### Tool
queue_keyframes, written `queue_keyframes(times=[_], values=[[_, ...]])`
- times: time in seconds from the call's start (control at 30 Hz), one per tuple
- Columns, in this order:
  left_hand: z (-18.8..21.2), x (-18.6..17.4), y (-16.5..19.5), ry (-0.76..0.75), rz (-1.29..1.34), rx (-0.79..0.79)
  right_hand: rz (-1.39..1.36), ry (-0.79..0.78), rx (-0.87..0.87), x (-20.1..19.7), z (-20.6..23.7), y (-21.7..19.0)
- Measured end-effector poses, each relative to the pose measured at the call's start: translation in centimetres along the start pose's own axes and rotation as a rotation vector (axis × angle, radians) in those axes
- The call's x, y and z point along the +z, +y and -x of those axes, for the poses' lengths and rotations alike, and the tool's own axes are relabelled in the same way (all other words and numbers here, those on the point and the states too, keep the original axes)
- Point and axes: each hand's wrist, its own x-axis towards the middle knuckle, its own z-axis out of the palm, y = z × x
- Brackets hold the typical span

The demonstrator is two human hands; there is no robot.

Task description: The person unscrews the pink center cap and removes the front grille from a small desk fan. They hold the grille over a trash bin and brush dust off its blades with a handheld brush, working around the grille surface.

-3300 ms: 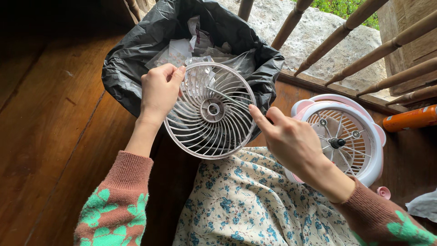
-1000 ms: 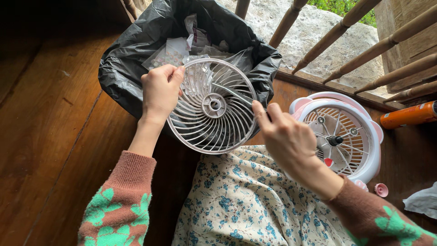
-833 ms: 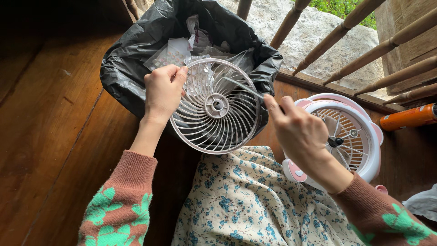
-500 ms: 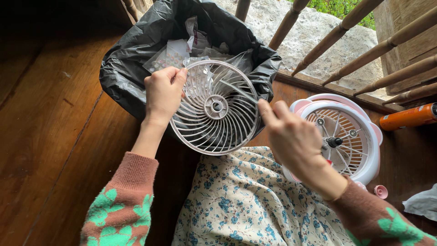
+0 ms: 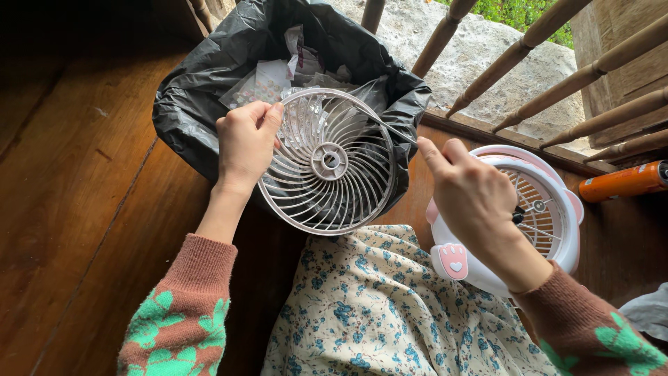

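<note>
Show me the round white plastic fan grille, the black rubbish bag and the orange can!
Round white plastic fan grille (image 5: 329,161): head view, on its centre hub.
Black rubbish bag (image 5: 182,111): head view, on its crinkled left side.
Orange can (image 5: 623,184): head view, on the middle of its body.

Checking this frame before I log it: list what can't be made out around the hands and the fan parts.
- Right hand: fingertips pinch something thin at the fan grille; too small to identify.
- Fan body: left part and blades hidden behind the right hand.
- Bin bag: contents partly screened by the grille.
- Orange can: cut off by the right edge.
</note>
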Motion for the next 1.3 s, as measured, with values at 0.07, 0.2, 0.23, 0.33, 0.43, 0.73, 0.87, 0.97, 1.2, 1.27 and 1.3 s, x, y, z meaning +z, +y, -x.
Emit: queue_keyframes(times=[0.07,0.2,0.23,0.33,0.43,0.73,0.87,0.97,1.2,1.27,1.3], values=[[0.0,0.0,0.0,-0.010,0.006,-0.058,-0.036,-0.034,0.032,0.1,0.1,0.3],[0.2,-0.3,-0.3,-0.112,0.403,-0.345,-0.105,-0.044,0.082,1.0,0.6,0.1],[0.4,-0.6,-0.5,-0.129,0.570,-0.376,-0.122,-0.043,0.097,1.3,0.8,-0.1],[1.9,-1.1,-0.5,-0.173,0.966,-0.425,-0.197,-0.025,0.147,2.4,1.3,-0.8],[3.8,-0.6,0.2,-0.186,1.024,-0.424,-0.313,0.031,0.161,2.8,1.3,-1.1],[5.9,0.3,2.3,0.066,0.895,-0.337,-0.987,-0.141,0.414,-0.6,0.9,-1.2],[6.9,2.2,1.9,0.179,0.845,-0.299,-0.953,-0.057,0.405,0.2,-0.3,-3.1],[7.7,3.2,1.5,0.193,0.753,-0.249,-0.765,0.036,0.200,1.0,-0.3,-4.5],[7.8,3.4,1.3,0.196,0.700,-0.255,-0.605,0.016,0.084,1.8,0.4,-7.7],[7.8,3.5,1.3,0.189,0.694,-0.254,-0.594,0.027,0.067,1.8,0.5,-8.0],[7.9,3.4,1.3,0.185,0.691,-0.256,-0.592,0.018,0.064,1.8,0.6,-7.9]])
